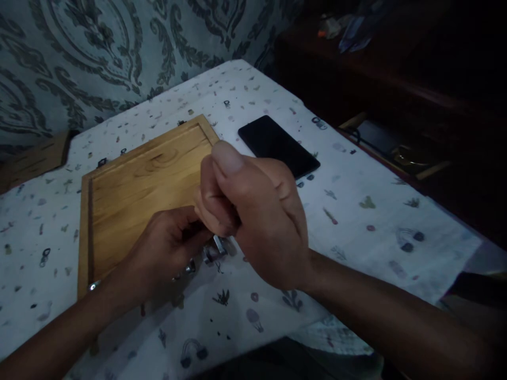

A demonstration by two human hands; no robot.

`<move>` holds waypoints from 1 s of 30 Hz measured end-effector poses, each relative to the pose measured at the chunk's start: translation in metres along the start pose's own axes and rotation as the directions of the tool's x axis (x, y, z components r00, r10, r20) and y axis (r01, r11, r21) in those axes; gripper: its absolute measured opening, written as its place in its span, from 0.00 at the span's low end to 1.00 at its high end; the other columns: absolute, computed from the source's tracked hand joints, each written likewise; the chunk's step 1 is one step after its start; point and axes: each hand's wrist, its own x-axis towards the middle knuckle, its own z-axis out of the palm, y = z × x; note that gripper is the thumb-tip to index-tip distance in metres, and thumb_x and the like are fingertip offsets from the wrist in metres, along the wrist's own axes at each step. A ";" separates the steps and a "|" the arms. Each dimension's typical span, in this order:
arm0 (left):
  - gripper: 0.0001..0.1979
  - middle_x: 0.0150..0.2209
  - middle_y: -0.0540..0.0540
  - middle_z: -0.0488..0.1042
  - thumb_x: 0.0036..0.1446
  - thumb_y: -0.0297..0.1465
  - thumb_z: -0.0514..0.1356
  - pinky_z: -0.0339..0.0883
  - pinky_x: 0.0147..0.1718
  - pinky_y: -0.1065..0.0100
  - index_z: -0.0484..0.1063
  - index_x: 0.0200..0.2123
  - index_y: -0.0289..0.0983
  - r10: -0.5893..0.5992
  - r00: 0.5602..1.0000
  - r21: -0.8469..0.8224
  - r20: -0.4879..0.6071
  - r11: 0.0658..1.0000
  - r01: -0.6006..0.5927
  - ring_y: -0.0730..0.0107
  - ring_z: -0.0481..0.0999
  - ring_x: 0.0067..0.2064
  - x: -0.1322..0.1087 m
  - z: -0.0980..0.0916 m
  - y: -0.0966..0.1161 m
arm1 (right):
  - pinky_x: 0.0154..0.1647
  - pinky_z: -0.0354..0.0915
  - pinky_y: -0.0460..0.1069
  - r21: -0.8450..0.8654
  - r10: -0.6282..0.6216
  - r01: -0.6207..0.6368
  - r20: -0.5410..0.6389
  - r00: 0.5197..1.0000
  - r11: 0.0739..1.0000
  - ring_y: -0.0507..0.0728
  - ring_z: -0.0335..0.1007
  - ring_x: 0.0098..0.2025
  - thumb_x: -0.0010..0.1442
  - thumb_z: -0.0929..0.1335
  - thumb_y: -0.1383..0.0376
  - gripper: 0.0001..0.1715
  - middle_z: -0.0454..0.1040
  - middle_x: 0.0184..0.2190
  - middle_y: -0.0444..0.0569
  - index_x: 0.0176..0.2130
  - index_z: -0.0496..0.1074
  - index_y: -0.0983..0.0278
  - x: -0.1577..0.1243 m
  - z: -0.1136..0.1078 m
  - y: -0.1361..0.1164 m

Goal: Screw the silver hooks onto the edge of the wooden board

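My right hand (pixel 253 216) is closed in a fist with the thumb up, held over the near right corner of a shallow wooden tray (pixel 130 190). My left hand (pixel 168 245) is curled beside it, fingers pinched against the right hand. A small shiny metal part (pixel 219 247) pokes out below the two hands; what exactly each hand grips is hidden. The tray lies flat on a white patterned cloth (pixel 356 221), with small metal fittings on its far rim.
A black phone (pixel 277 145) lies face up on the cloth right of the tray. Patterned fabric (pixel 99 53) hangs behind the table. Dark furniture with clutter (pixel 396 148) stands to the right. The table's right edge runs diagonally close by.
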 end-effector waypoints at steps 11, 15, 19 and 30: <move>0.11 0.33 0.48 0.83 0.62 0.28 0.57 0.77 0.34 0.67 0.81 0.37 0.38 0.038 0.999 0.032 0.012 0.999 -0.038 0.66 0.82 0.35 0.001 0.003 -0.004 | 0.20 0.52 0.49 -0.026 0.020 -0.020 -0.009 1.000 0.999 0.48 0.48 0.19 0.73 0.61 0.57 0.33 0.54 0.17 0.39 0.18 0.50 0.60 0.002 0.000 -0.002; 0.11 0.34 0.48 0.83 0.62 0.27 0.57 0.77 0.35 0.67 0.81 0.39 0.39 0.051 0.998 0.025 0.029 0.998 -0.051 0.66 0.82 0.35 0.001 0.002 -0.005 | 0.20 0.51 0.49 -0.009 -0.003 0.003 -0.008 1.000 1.000 0.49 0.48 0.19 0.73 0.61 0.61 0.31 0.53 0.17 0.39 0.19 0.50 0.60 0.001 0.000 -0.001; 0.11 0.34 0.48 0.83 0.62 0.26 0.58 0.77 0.38 0.66 0.81 0.38 0.39 0.062 0.998 0.012 0.032 0.998 -0.062 0.65 0.83 0.36 0.002 0.002 -0.006 | 0.19 0.49 0.50 0.001 -0.006 0.006 -0.010 1.000 1.000 0.49 0.46 0.18 0.73 0.60 0.60 0.31 0.53 0.17 0.39 0.19 0.50 0.60 0.001 0.000 0.000; 0.07 0.33 0.50 0.81 0.62 0.28 0.59 0.73 0.36 0.71 0.77 0.36 0.37 -0.010 0.995 0.014 0.099 1.000 0.009 0.69 0.80 0.37 0.003 -0.004 -0.010 | 0.20 0.48 0.49 0.107 -0.072 0.069 0.025 0.997 0.992 0.48 0.45 0.19 0.70 0.65 0.53 0.32 0.50 0.17 0.38 0.19 0.51 0.60 0.001 0.000 0.008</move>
